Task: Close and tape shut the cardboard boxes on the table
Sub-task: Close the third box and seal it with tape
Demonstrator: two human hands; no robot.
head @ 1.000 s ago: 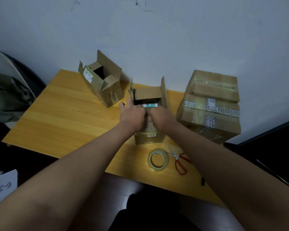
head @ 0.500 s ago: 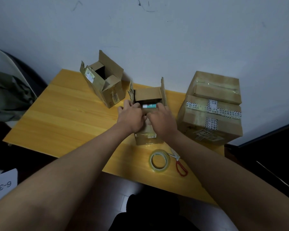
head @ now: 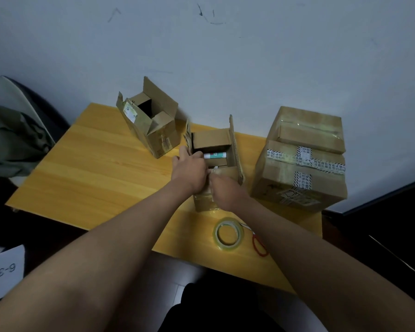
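As our right hand (head: 225, 190) slid back off the opening | near flap of mid box (head: 213, 149) now folding in, L hand (head: 189, 171) fingers curled on it | R grip: can't tell | tape roll (head: 228, 234) untouched, box at table ctr.

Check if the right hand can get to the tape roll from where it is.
Probably yes. The tape roll lies flat on the table, just below the right hand at the middle box. Only the scissors lie beside it.
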